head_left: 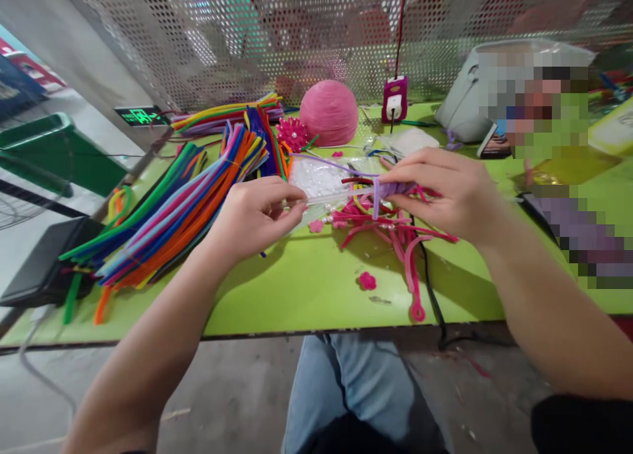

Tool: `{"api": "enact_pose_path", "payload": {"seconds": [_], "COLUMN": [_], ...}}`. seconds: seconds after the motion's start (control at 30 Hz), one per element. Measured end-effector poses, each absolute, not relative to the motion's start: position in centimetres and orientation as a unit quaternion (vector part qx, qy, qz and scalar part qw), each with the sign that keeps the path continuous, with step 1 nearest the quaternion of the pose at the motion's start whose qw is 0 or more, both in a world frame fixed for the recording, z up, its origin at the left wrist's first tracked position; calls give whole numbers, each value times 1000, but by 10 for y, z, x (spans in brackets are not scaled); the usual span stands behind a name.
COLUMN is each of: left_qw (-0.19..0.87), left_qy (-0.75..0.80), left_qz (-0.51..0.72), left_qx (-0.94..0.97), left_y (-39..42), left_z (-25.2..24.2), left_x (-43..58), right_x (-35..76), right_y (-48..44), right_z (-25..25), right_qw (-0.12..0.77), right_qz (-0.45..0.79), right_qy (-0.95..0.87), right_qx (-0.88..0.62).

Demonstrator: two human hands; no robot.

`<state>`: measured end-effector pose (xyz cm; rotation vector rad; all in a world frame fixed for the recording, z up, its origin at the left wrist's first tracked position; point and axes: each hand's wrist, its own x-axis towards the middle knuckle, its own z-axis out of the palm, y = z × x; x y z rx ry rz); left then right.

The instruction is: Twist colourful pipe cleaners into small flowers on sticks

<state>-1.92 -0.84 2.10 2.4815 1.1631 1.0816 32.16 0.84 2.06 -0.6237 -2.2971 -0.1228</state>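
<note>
While both hands are held over a lime-green tabletop (297, 295), a thin translucent rod (329, 198) is stretched between them, its long axis laid nearly level from left to right, with the right end tilted slightly upward. A purple chenille stem (376, 202) is looped around the rod near its right end; one short length is hung downward, and a longer one is pointed left, above the rod and roughly along it. By the left hand (264, 213), the rod's left end is pinched between thumb and fingertips, the other fingers being loosely curled. The right hand (438, 187) is nearly closed, and the purple stem is gripped between its thumb and extended fingers; whether the rod is gripped there too cannot be told. Below and behind the rod, pink chenille pieces (409, 262) are scattered. To the left, a multicoloured chenille bundle (192, 206) is laid slantwise, and a pink ball (329, 114) is set farther back
</note>
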Motion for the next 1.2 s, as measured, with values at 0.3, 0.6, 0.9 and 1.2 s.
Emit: {"api": "enact_pose_path", "payload": {"seconds": [0.3, 0.6, 0.9, 1.2], "left_qw": [219, 343, 364, 476], "left_qy": [372, 381, 414, 413], "left_qz": [313, 300, 291, 263], "left_qx": [846, 805, 782, 731], "left_y": [-25, -23, -22, -21], "left_z": [10, 7, 10, 13], "left_x": [6, 7, 10, 13], "right_x": [276, 278, 271, 258], "right_y": [-17, -16, -24, -31], "right_z": [9, 4, 8, -5], "right_qw": [290, 291, 301, 296], "right_qz": [-217, -27, -71, -7], "right_qy": [-911, -939, -930, -925], "right_qx": [-197, -183, -200, -237]}}
